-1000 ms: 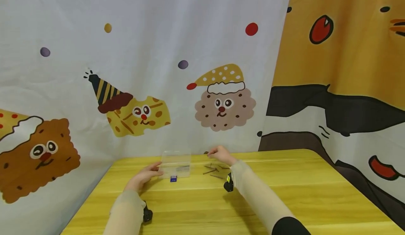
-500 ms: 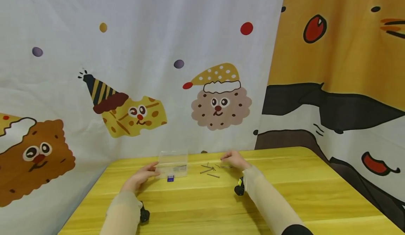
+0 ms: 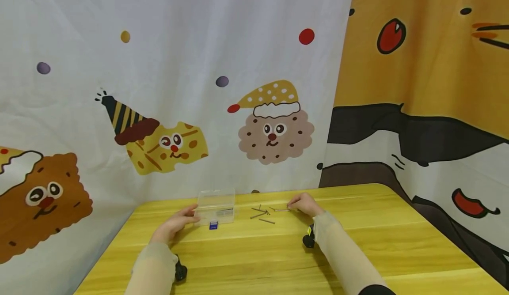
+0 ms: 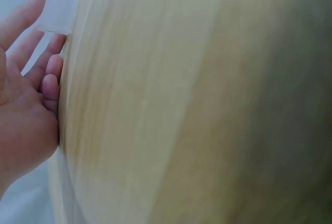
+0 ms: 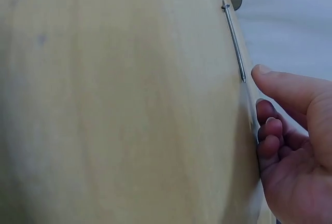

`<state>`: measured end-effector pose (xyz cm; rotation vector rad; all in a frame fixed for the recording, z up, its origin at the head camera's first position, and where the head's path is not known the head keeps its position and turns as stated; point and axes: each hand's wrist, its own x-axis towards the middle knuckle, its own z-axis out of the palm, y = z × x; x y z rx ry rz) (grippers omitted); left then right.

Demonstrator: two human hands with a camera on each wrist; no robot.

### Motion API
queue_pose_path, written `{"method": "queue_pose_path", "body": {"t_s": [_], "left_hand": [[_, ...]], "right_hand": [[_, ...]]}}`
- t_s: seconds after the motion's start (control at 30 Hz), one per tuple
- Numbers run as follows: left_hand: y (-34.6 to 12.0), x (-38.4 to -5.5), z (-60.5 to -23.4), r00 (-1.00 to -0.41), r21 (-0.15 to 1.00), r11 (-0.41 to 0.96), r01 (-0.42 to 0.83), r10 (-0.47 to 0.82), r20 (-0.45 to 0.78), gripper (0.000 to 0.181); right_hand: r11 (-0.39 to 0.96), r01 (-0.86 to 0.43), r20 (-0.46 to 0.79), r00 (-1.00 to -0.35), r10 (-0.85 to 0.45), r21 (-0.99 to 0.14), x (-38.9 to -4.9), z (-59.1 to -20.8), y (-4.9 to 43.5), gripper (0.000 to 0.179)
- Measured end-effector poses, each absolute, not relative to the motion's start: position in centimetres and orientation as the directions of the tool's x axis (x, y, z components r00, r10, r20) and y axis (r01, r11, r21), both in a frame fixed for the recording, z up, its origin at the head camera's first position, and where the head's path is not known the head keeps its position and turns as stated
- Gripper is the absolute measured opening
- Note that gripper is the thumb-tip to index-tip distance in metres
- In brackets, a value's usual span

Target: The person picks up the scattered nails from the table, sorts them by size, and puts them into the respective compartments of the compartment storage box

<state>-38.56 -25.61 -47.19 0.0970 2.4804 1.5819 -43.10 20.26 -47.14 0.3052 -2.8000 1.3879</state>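
Note:
A clear plastic box (image 3: pixel 214 219) with its lid (image 3: pixel 216 198) raised stands at the back of the table, with a few thin grey pieces (image 3: pixel 225 212) inside. My left hand (image 3: pixel 176 223) rests at the box's left side, fingers loosely extended by its edge. Several nails (image 3: pixel 267 221) lie loose to the right of the box. Nearest my right hand (image 3: pixel 305 204) is one nail (image 5: pixel 235 42), its pointed end toward the thumb. In the right wrist view the thumb (image 5: pixel 285 86) is apart from the loosely bent fingers, and nothing shows between them.
A blue latch (image 3: pixel 213 225) sits at the box's front. The yellow wood-grain table (image 3: pixel 246 259) ends at a printed curtain (image 3: pixel 167 74) right behind the box and nails.
My right hand has moved right and down from above the nails to the end of the rightmost nail. The left hand stays beside the box. The head view has shifted slightly.

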Motion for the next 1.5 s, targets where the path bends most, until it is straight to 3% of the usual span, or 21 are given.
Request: {"method": "queue_pose_path", "body": {"t_s": [0.6, 0.87, 1.2, 1.5], "left_hand": [[-25.5, -38.6, -47.1, -0.977, 0.908, 0.414, -0.061, 0.161, -0.139, 0.069], [-25.8, -38.9, -47.1, -0.974, 0.904, 0.424, -0.05, 0.178, -0.137, 0.07], [-25.9, -39.1, -47.2, -0.974, 0.907, 0.417, -0.054, 0.178, -0.14, 0.072], [-25.6, -38.6, -47.0, -0.974, 0.903, 0.424, -0.068, 0.166, -0.152, 0.071]], "right_hand": [[0.605, -0.157, 0.042, -0.979, -0.2, -0.78, -43.7, -47.8, 20.6, 0.006], [0.593, -0.263, 0.105, -0.952, -0.288, -0.761, -43.2, -47.2, 20.7, 0.006], [0.632, -0.16, 0.027, -0.976, -0.215, -0.758, -43.6, -47.2, 19.9, 0.004], [0.581, -0.2, 0.032, -0.958, -0.287, -0.789, -43.5, -46.0, 20.0, 0.012]]}}
